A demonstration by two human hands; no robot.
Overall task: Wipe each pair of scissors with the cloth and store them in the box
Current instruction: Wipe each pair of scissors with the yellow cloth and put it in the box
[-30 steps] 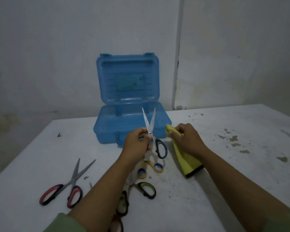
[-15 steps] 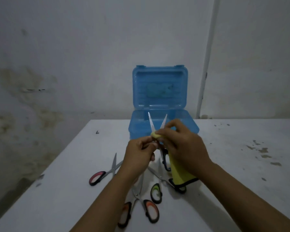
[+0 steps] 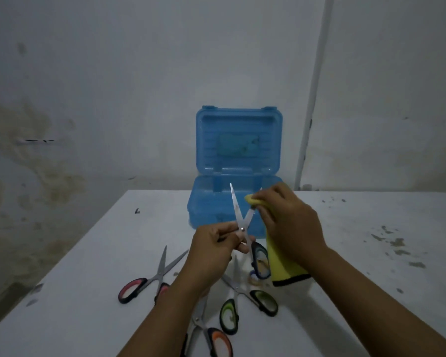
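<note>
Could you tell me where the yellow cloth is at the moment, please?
In the head view, right of centre, the yellow cloth hangs from the right hand, its top pinched around one blade of the held scissors, in front of the blue box.

R hand (image 3: 291,222) w/ cloth (image 3: 281,266) slid up right blade, prob. near tip, blades wider

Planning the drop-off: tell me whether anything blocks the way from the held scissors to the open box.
Nothing visible does. The left hand holds the scissors just in front of the blue box, whose lid stands open. The right hand, with the yellow cloth, is on the right-side blade.
</note>
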